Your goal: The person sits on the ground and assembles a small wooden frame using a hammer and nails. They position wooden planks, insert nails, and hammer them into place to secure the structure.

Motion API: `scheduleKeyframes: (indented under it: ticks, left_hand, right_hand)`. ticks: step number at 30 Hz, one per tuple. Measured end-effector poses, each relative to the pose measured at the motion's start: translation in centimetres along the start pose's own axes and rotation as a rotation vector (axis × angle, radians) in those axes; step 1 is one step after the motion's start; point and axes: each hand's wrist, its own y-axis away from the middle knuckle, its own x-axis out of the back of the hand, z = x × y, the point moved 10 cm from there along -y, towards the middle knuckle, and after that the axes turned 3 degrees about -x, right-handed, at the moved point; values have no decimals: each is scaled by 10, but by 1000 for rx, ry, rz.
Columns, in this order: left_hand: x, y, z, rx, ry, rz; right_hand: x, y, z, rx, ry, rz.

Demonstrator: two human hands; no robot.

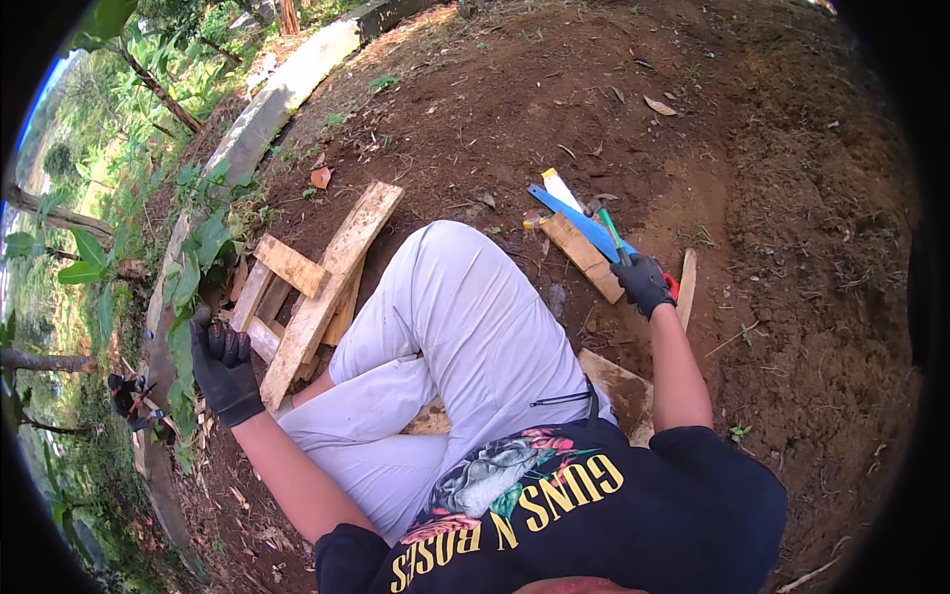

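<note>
Brown earth (475, 119) | kerb (242, 139) left | greenery (109, 124) beyond | right hand (644, 285) holds hammer (612, 229)

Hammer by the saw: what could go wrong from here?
The right hand grips the hammer close against the saw, so lifting could drag the saw along. The short board rests across other pieces and might slip if bumped. The person's leg lies close to the long board, so a shift could pinch it.

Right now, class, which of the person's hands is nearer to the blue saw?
Right. The right hand is at the red-handled end of the blue saw; the left hand is well away to the left, beside the wooden planks.
</note>
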Motion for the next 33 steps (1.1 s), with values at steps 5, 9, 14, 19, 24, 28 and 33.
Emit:
scheduleKeyframes:
  ticks: [5, 9, 14, 19, 24, 28, 33]
  left_hand:
    - [12, 68, -20, 47, -174, 294]
    - [51, 86, -22, 103, -164, 178]
    - [88, 91, -30, 144, -7, 66]
    - [83, 85, -46, 197, -91, 259]
    - [93, 77, -44, 233, -43, 116]
    - [94, 83, -45, 237, -50, 218]
    - [98, 75, -50, 234, -59, 185]
  right_hand:
    - [10, -8, 121, -112, -98, -65]
    - [19, -24, 137, -16, 203, -18]
    - [13, -43, 116, 93, 610, 81]
    - [6, -56, 126, 99, 716, 163]
    - [-16, -34, 105, 154, 752, -116]
    - [-6, -8, 77, 201, 814, -87]
    - [17, 15, 50, 300, 738, 98]
